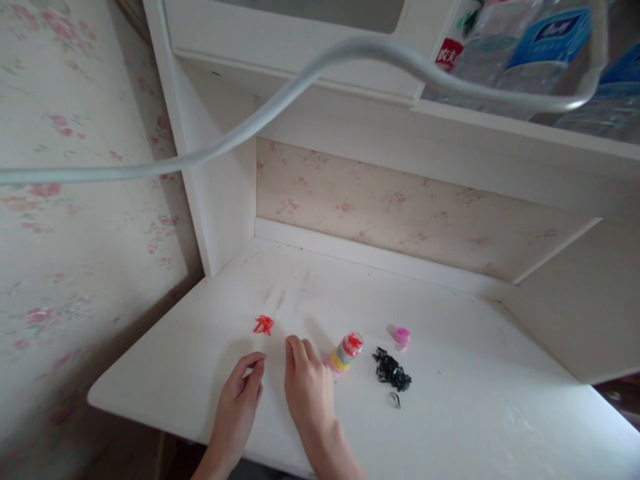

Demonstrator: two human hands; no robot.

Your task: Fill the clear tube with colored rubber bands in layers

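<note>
My left hand [243, 387] is closed in a pinch, thumb against index finger, above the front left of the white desk. Anything between those fingertips is too small to make out. Beside it, my right hand [307, 380] has its fingers bent down and together, their tips hidden. A little pile of red elastic bands [263, 325] lies beyond my left hand. Just right of my right hand stands a small clear jar [346, 352], uncapped, with red bands at its mouth and yellow lower down. Further right lies a heap of black elastic bands [393, 371].
A pink cap [402, 337] rests behind the black heap, and one loose black band [395, 400] lies in front of it. Across the upper view runs a pale bent tube [280, 100]. Plastic bottles [545, 43] fill the shelf at upper right. A side panel [220, 173] bounds the desk's left.
</note>
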